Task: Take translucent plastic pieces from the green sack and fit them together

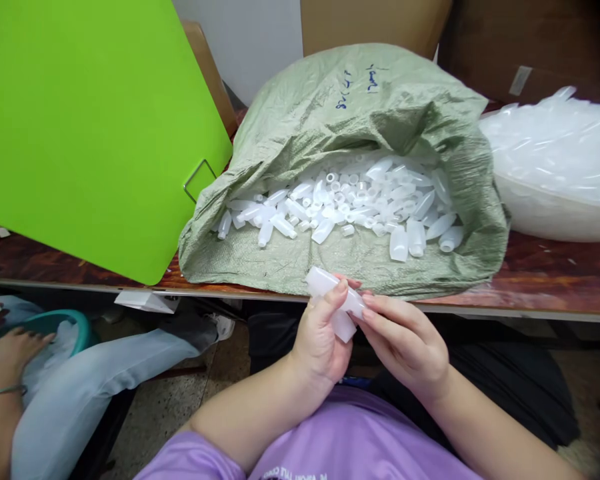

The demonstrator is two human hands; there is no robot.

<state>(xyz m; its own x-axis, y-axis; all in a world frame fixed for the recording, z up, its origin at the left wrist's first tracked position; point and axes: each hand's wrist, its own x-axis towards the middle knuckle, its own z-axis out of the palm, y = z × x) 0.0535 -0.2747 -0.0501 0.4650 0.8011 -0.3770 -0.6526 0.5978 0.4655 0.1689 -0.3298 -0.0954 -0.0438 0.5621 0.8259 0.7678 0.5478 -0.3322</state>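
Observation:
My left hand (316,347) is closed around small translucent white plastic bottles just in front of the table edge. One bottle (324,283) sticks up past the thumb, and another (344,327) shows lower down between the hands. The fingers of my right hand (411,341) are pinched together at the right end of the held bottles; exactly what the fingertips grip is partly hidden. Right beyond both hands lies an open pale green woven sack (300,143), its mouth facing me. Many similar small bottles (323,230) are spilled loosely inside that mouth.
A bright green board (90,133) leans over the table at left. To the right stands a clear bag full of white bottles (555,167). Cardboard boxes (375,27) back the table (555,270). At lower left, another person's hand (10,363) reaches into a teal basin (83,327).

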